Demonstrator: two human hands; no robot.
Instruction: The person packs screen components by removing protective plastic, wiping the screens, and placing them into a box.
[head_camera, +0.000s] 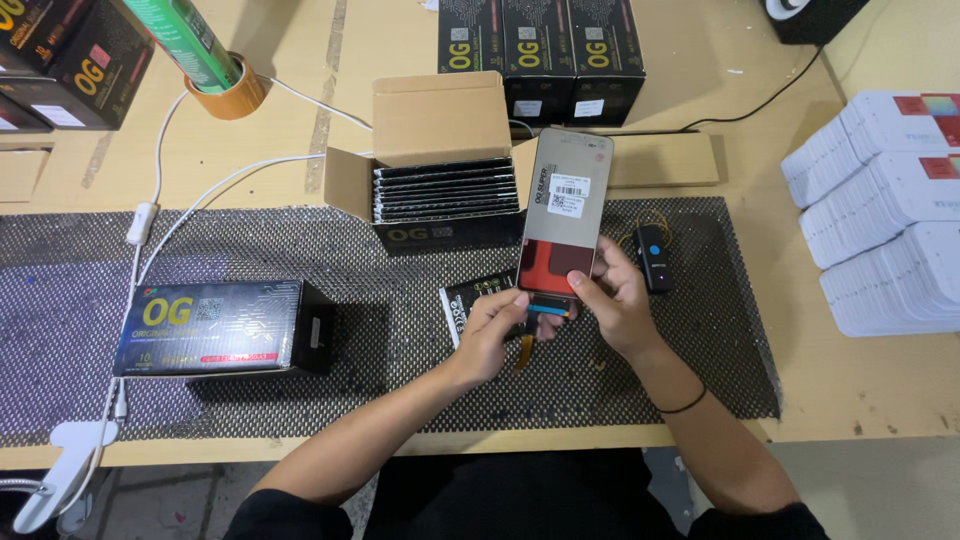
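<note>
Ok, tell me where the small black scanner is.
In the head view, the small black scanner lies on the mesh mat, just right of the right hand.

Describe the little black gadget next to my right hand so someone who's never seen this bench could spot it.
Start at the dark mesh mat covering the wooden table. Near its right end, just right of the right hand holding the phone screen panel, lies a small black handheld device. Its round blue button sets it apart from the black boxes around.
</note>
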